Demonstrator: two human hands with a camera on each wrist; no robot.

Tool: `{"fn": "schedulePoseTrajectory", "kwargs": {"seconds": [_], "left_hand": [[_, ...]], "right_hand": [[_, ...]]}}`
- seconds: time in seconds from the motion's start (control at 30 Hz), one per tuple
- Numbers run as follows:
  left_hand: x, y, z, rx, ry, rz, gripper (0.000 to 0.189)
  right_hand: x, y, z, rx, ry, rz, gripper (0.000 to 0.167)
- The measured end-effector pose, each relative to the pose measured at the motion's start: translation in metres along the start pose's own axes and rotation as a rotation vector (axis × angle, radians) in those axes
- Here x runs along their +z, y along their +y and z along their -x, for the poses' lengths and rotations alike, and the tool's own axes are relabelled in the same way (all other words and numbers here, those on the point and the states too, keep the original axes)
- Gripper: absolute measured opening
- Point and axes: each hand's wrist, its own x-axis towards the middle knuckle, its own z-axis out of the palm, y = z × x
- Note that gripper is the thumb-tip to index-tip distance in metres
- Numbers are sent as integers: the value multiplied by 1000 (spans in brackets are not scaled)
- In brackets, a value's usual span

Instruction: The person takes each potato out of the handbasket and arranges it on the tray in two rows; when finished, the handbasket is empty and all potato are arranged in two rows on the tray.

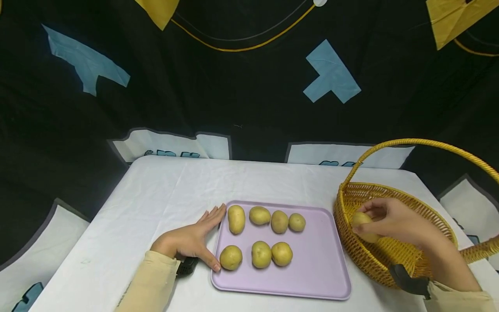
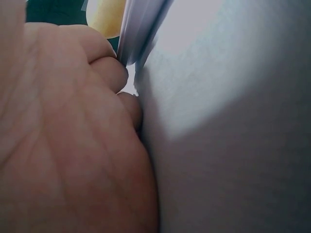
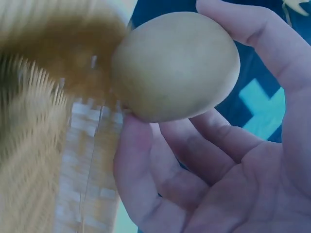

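Observation:
My right hand grips a potato between thumb and fingers, over the wicker basket on the right. In the right wrist view the potato is smooth and oval, with the woven wall blurred beside it. My left hand rests on the cloth with fingers spread, thumb and fingertips at the left rim of the lilac tray. On that tray lie several potatoes in two rows: a long potato begins the back row, a round potato the front row.
The basket's tall arched handle rises over the right hand. A white cloth covers the table. Behind it hangs a dark printed curtain with blue and yellow shapes.

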Motion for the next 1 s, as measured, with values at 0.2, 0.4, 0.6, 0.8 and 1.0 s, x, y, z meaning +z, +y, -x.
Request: {"fn": "schedulePoseTrajectory", "kwargs": {"seconds": [0.2, 0.4, 0.6, 0.8, 1.0], "left_hand": [[0, -1, 1, -2, 2, 2, 147], [0, -1, 1, 5, -1, 11, 146], [0, 0, -1, 6, -4, 3, 146], [0, -1, -1, 4, -3, 3, 147], [-1, -1, 0, 3, -2, 6, 147]], "right_hand": [[32, -21, -6, -8, 6, -60, 50], [62, -36, -11, 1, 9, -52, 49], [89, -42, -20, 23, 5, 9, 45], [104, -37, -27, -3, -3, 85, 38], [112, -33, -29, 14, 1, 103, 39]]}}
